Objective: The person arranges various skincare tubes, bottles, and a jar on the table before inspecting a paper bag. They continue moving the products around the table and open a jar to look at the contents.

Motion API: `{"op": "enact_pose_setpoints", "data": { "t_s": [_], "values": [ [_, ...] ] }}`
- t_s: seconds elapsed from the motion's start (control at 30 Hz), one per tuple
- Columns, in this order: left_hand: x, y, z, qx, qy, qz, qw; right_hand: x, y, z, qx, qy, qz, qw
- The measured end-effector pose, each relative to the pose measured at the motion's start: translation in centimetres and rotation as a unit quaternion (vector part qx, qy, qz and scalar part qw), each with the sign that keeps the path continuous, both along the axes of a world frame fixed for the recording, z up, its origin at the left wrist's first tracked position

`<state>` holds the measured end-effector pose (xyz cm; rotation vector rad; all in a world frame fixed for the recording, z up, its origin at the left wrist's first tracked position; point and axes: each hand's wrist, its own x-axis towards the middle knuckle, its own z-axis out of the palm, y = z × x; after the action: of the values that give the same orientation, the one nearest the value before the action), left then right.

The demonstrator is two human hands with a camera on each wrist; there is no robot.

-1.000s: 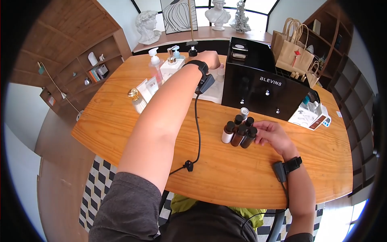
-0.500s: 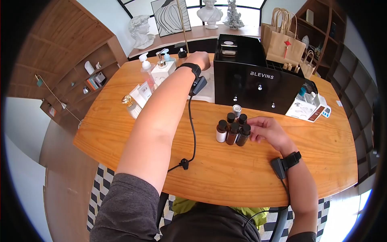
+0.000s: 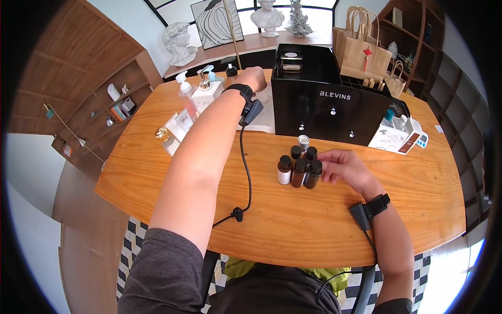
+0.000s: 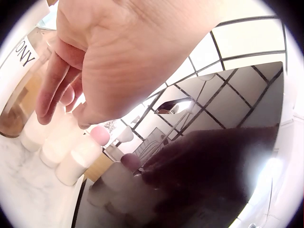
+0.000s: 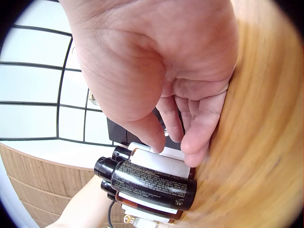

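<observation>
Where pink-capped white bottles (image 4: 76, 164) stand on a marbled tray (image 4: 28, 190) beside the black BLEVINS drawer organizer (image 3: 314, 104), the left hand (image 4: 109, 61) points its fingers down among them; whether they grip one, I cannot tell. Just beside clustered, black-capped amber bottles (image 3: 298, 175) on the wooden desk (image 3: 293, 225), the right hand (image 3: 346, 170) curves its fingers loosely, grasping nothing.
</observation>
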<state>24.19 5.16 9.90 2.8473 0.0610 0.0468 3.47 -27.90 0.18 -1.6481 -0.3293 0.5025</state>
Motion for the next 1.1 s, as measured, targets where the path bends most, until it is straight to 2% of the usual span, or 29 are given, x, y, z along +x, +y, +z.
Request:
{"op": "enact_pose_setpoints", "data": {
  "t_s": [0.1, 0.3, 0.37, 0.53, 0.63, 0.7, 0.77, 0.83, 0.87, 0.9, 0.97, 1.1],
  "values": [
    [-0.1, 0.0, 0.2, -0.026, -0.036, -0.013, 0.999, 0.1, 0.0, -0.1, -0.002, 0.000, 0.000, 1.000],
    [-2.3, -1.1, 2.7, 0.033, -0.072, -0.019, 0.997, 0.0, 0.0, 0.1, -0.006, 0.002, -0.004, 1.000],
    [-2.9, -1.1, 3.0, 0.064, -0.094, -0.051, 0.992, -0.1, 0.0, 0.1, -0.014, -0.001, 0.000, 1.000],
    [-2.9, -0.4, 1.9, 0.083, -0.171, -0.051, 0.980, -0.1, 0.0, 0.2, -0.014, 0.001, 0.001, 1.000],
    [-4.0, -0.5, 3.6, 0.131, -0.120, -0.057, 0.983, -0.1, 0.0, 0.1, -0.010, 0.002, 0.003, 1.000],
    [-4.6, 0.1, 4.4, 0.117, -0.141, -0.075, 0.980, 0.0, 0.0, 0.1, -0.012, 0.001, 0.004, 1.000],
    [-6.5, 0.1, 5.6, 0.147, -0.162, -0.088, 0.972, 0.2, -0.1, 0.0, -0.014, 0.003, 0.004, 1.000],
    [-9.1, 0.6, 6.8, 0.123, -0.142, -0.098, 0.977, 0.2, -0.2, -0.5, -0.008, 0.000, 0.007, 1.000],
    [-9.4, 0.9, 7.0, 0.128, -0.096, -0.107, 0.981, 0.2, -0.2, -0.6, -0.006, 0.005, 0.002, 1.000],
    [-10.0, 1.4, 6.9, 0.076, -0.072, -0.107, 0.989, 0.2, -0.1, -0.5, -0.007, 0.004, 0.002, 1.000],
    [-11.5, 1.4, 6.2, 0.055, -0.060, -0.092, 0.992, 0.2, -0.2, -0.4, -0.011, -0.001, 0.004, 1.000],
    [-14.9, 0.3, 4.3, -0.007, -0.025, -0.117, 0.993, 0.3, -0.1, -0.4, -0.010, 0.009, -0.004, 1.000]
  ]
}}
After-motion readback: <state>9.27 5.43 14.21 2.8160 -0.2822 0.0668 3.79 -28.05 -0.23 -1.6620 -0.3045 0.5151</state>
